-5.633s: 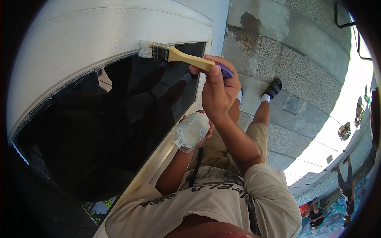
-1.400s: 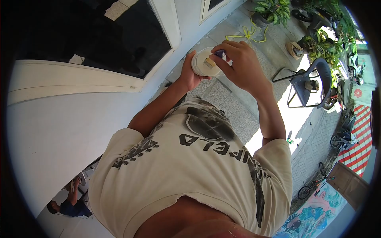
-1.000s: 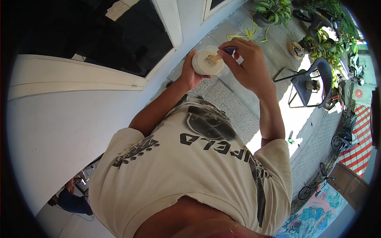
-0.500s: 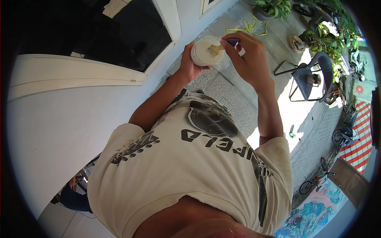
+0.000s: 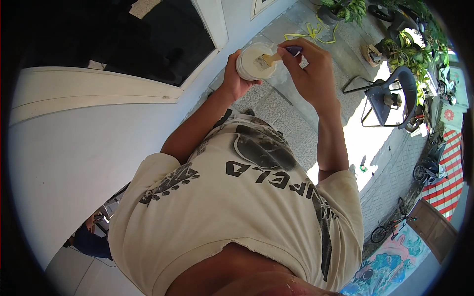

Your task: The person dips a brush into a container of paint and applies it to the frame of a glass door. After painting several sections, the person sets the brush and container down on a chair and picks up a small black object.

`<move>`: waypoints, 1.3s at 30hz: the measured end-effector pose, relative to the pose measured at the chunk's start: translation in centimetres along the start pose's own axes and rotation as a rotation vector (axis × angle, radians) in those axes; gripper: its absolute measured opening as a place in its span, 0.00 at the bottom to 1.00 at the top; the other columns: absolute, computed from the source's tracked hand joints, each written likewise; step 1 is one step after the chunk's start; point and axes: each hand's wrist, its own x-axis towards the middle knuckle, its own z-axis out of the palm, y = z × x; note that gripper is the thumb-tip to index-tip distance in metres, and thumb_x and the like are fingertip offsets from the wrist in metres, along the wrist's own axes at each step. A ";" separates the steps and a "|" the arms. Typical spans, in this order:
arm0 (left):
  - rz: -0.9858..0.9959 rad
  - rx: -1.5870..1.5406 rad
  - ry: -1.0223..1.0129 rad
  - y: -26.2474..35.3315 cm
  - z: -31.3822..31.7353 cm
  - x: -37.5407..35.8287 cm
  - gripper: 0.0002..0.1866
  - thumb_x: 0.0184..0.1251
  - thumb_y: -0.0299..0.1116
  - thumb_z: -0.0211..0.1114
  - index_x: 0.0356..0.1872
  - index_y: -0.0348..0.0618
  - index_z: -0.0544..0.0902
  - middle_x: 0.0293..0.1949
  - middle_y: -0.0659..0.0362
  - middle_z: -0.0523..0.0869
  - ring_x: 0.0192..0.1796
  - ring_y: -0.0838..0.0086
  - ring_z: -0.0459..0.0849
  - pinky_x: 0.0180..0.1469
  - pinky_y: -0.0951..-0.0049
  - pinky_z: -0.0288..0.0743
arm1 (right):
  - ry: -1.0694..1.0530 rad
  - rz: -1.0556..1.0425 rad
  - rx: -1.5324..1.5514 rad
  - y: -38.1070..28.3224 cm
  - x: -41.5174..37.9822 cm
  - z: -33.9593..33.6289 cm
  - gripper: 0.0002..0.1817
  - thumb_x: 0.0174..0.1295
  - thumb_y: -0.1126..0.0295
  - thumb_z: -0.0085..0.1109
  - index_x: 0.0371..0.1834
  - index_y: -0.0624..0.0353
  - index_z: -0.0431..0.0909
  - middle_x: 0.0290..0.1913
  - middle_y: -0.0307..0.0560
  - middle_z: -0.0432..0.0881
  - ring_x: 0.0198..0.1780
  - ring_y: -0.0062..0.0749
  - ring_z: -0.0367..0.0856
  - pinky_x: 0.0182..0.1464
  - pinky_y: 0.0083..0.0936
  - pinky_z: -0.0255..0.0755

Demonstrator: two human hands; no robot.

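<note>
Head view: left hand [image 5: 235, 83] grasping clear tub [image 5: 247, 69]; right hand [image 5: 312, 71] gripping brush [image 5: 272, 58], tilted in tub.

The brush [image 5: 272, 59], earlier against a white edge at eleven o'clock, had gone into the jar [image 5: 245, 67]. The jar and the left hand [image 5: 235, 78] had shifted from mid-view to twelve o'clock. In the last moments the right hand [image 5: 312, 69] had tipped the brush's handle toward two o'clock. Another person [image 5: 94, 242] had come into view at eight o'clock.
</note>
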 end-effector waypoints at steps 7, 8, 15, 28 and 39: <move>0.002 0.008 -0.012 0.1 -0.5 0.2 0.36 0.72 0.65 0.38 0.60 0.47 0.77 0.50 0.55 0.86 0.46 0.68 0.85 0.35 0.66 0.81 | 0.017 0.008 0.029 -0.3 0.2 0.4 0.08 0.61 0.69 0.66 0.37 0.63 0.85 0.29 0.47 0.84 0.26 0.30 0.76 0.30 0.26 0.71; -0.002 0.013 -0.013 0.1 -0.6 0.2 0.36 0.72 0.64 0.38 0.60 0.47 0.77 0.49 0.55 0.86 0.46 0.68 0.85 0.35 0.65 0.81 | 0.031 0.001 0.026 -0.2 0.1 0.5 0.08 0.61 0.70 0.66 0.37 0.63 0.85 0.29 0.47 0.84 0.26 0.30 0.76 0.30 0.26 0.71; -0.023 0.028 0.027 0.3 -0.6 0.1 0.36 0.71 0.65 0.37 0.60 0.48 0.78 0.49 0.56 0.86 0.45 0.68 0.86 0.34 0.66 0.81 | 0.035 0.010 0.016 -0.4 0.2 0.8 0.07 0.62 0.70 0.65 0.37 0.63 0.84 0.30 0.47 0.84 0.27 0.30 0.76 0.31 0.26 0.71; -0.038 0.028 0.032 0.3 -1.2 0.4 0.36 0.70 0.65 0.37 0.63 0.49 0.74 0.50 0.54 0.85 0.40 0.61 0.86 0.31 0.67 0.81 | 0.082 0.043 0.065 -0.5 0.1 0.7 0.07 0.62 0.71 0.65 0.37 0.64 0.84 0.30 0.46 0.85 0.27 0.29 0.76 0.32 0.25 0.71; -0.100 -0.030 0.023 0.4 -2.2 0.5 0.38 0.70 0.66 0.37 0.65 0.48 0.74 0.51 0.54 0.84 0.42 0.60 0.86 0.34 0.66 0.81 | 0.226 0.477 0.416 2.6 -1.5 0.8 0.13 0.71 0.64 0.59 0.41 0.67 0.81 0.31 0.43 0.85 0.29 0.22 0.80 0.32 0.19 0.72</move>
